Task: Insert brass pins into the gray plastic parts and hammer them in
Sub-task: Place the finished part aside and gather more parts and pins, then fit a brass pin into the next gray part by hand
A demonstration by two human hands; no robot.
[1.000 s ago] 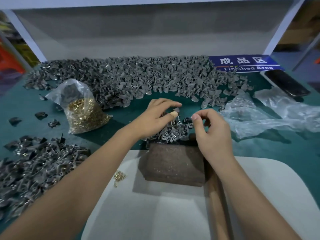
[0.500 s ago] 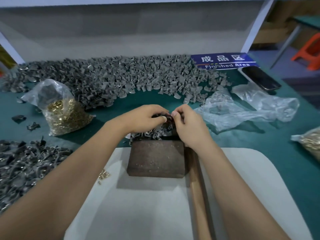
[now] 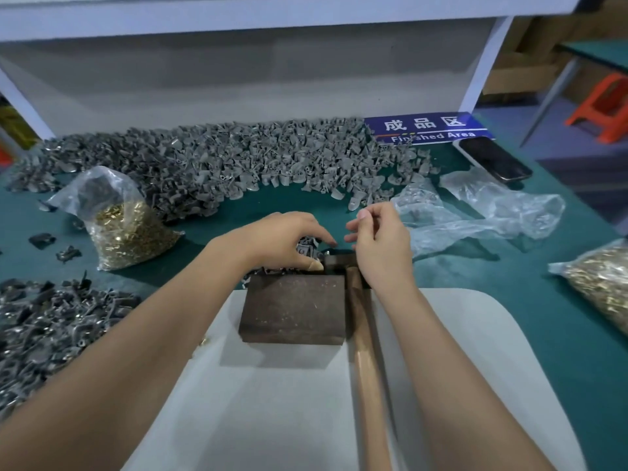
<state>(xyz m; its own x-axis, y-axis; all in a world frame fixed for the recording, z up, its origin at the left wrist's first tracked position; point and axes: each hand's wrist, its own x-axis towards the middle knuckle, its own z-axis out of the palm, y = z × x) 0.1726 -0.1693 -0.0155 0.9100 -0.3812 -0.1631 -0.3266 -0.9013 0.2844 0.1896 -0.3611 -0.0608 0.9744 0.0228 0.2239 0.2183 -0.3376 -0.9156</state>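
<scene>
**Two hands at the little pile of gray parts**

The left hand (image 3: 285, 239) is lying palm down on a small pile (image 3: 307, 249) of gray parts, just behind the brown block (image 3: 294, 311). Its fingers are curling over the parts and its thumb is pressing at the block's back edge. Its grip is closing round the pile, but how many parts it is holding cannot be told.

The right hand (image 3: 380, 239) is hanging just beside the left one, a little apart. Its fingers are curling in toward the thumb. Whether that grip is pinching a pin or a part cannot be told, because anything there is too small to see.

The hammer (image 3: 365, 351) is lying on the white mat (image 3: 475, 351), touching the block's right side, with its head under the right hand.

A big heap (image 3: 238, 158) of gray parts is lying across the back of the green worktop (image 3: 543, 300). Another heap (image 3: 51, 321) is lying at the left. A bag (image 3: 125, 226) of brass pins is sitting at the left, and a second bag (image 3: 598, 287) is sitting at the right edge. Clear plastic (image 3: 475, 205), a phone (image 3: 492, 158) and a blue sign (image 3: 428, 129) are lying at the back right.
</scene>
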